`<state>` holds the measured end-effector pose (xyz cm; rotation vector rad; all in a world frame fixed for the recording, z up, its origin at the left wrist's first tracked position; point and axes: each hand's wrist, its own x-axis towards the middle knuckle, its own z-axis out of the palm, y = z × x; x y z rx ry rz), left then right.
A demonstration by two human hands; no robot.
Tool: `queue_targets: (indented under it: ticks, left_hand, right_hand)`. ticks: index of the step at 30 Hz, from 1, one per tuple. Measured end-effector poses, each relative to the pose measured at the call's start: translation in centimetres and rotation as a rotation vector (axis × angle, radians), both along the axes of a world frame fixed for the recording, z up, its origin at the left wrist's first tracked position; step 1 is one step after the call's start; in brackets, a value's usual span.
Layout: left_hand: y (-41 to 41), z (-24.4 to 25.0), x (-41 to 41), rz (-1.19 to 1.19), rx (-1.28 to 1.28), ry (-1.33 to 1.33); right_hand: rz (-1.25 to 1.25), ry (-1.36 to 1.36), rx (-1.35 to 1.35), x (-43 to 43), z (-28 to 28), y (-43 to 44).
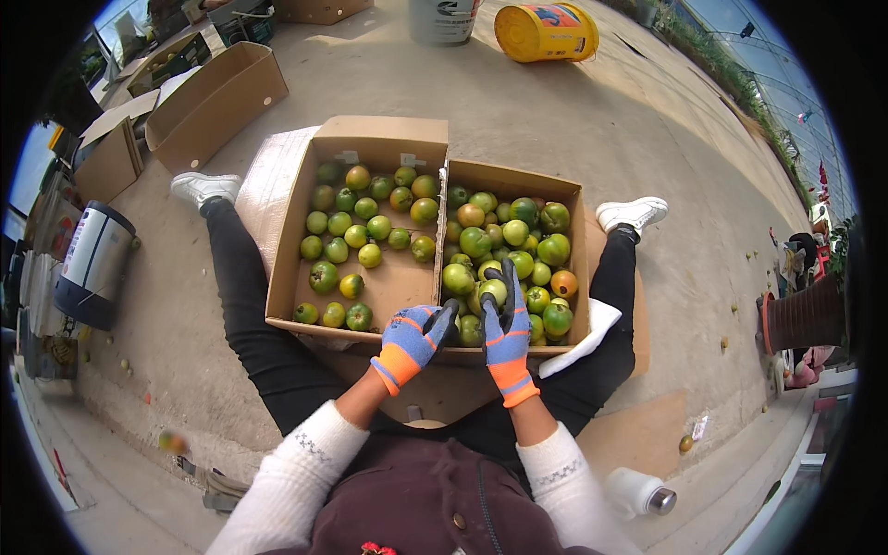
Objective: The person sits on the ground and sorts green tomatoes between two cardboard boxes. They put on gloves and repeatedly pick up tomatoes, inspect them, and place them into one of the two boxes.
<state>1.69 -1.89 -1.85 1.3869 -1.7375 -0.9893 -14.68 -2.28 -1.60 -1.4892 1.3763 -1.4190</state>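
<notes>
Two open cardboard boxes stand side by side between my outstretched legs. The left cardboard box (326, 331) holds green and reddish tomatoes spread loosely over its bottom. In the right cardboard box (517, 170) the tomatoes lie more thickly, with an orange tomato (564, 283) near the right wall. My right hand (506, 326), in a blue and orange knitted glove with dark fingertips, has its thumb and fingers around a pale green tomato (493, 291). My left hand (417, 340), gloved alike, is at the near edge where the boxes meet; whether its fingers hold anything is unclear.
A white cloth (586, 340) hangs by the right box. Ahead are a tipped yellow bucket (544, 31) and a white bucket (442, 19). An empty cardboard box (215, 104) stands at the upper left. A white bottle (638, 491) lies at the lower right, a large plant pot (801, 313) farther right.
</notes>
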Motion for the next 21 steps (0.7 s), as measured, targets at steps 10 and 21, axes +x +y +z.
queue_targets:
  ticks: [10,21]
  left_hand:
    - [-1.0,1.4,1.2,-0.080,0.212,0.037]
    - [-7.1,-2.2,10.1,-0.199,-0.006,-1.240]
  right_hand:
    - [-0.208,0.718,-0.100,-2.1,-1.7,-1.6]
    - [-0.046,0.903,-0.192,-1.1,0.7,0.2]
